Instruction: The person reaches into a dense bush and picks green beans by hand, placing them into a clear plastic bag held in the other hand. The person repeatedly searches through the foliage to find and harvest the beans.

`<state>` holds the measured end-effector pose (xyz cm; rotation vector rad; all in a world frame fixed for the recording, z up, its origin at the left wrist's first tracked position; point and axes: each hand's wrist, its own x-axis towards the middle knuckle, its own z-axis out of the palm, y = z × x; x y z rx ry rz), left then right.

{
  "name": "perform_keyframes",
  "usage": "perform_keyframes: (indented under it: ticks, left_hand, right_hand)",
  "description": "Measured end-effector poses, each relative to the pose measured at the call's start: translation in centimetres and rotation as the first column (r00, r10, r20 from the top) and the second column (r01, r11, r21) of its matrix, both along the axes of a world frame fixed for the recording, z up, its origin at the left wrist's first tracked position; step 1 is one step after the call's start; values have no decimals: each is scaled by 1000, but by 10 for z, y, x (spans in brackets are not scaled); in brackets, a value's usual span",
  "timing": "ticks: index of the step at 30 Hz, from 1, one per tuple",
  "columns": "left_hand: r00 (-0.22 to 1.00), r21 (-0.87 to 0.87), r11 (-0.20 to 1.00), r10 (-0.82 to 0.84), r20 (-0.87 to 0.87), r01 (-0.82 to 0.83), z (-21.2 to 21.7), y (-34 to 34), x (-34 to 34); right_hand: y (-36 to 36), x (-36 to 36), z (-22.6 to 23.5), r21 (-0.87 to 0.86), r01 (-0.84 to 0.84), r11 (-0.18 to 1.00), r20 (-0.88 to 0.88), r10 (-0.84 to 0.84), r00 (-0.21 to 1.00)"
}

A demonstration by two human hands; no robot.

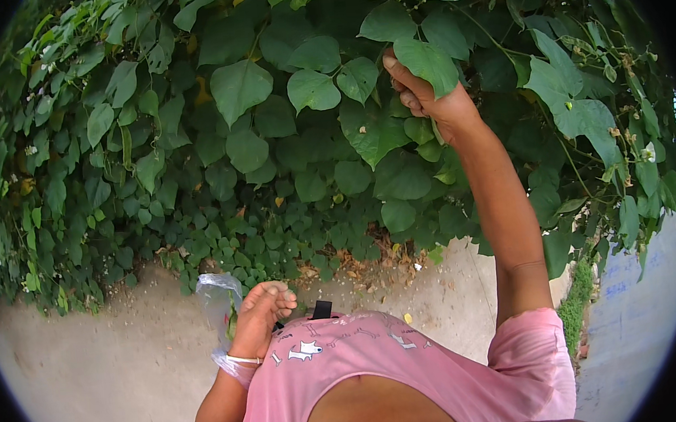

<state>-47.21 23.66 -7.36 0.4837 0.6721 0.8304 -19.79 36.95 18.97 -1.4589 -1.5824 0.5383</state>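
Observation:
My right hand is raised among the climbing vine's leaves, its fingers curled and the thumb bent over. A broad green leaf covers part of it, so whatever is in its grip cannot be made out. Low in front of my chest, my left hand is closed, fingers folded in and thumb pressed against them; its inside is hidden. From the left wrist hangs a clear plastic bag, its loop around the wrist. Something green shows in the bag, too unclear to name.
Dense vine foliage forms a wall ahead. A long green pod hangs at left, a small white flower at right. Dry leaves litter the foot of the plants on pale concrete ground. A grass strip runs at right.

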Motion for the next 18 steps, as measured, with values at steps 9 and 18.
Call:
perform_keyframes:
  ticks: [9, 18]
  left_hand:
    - [999, -23, 1000, -11, 49, 12, -12, 7, -5]
    - [999, -21, 1000, 11, 40, -10, -12, 7, -12]
  right_hand:
    - [118, 102, -43, 795, -114, 596, 562, -652, 509]
    - [114, 175, -39, 728, -279, 626, 678, -717, 161]
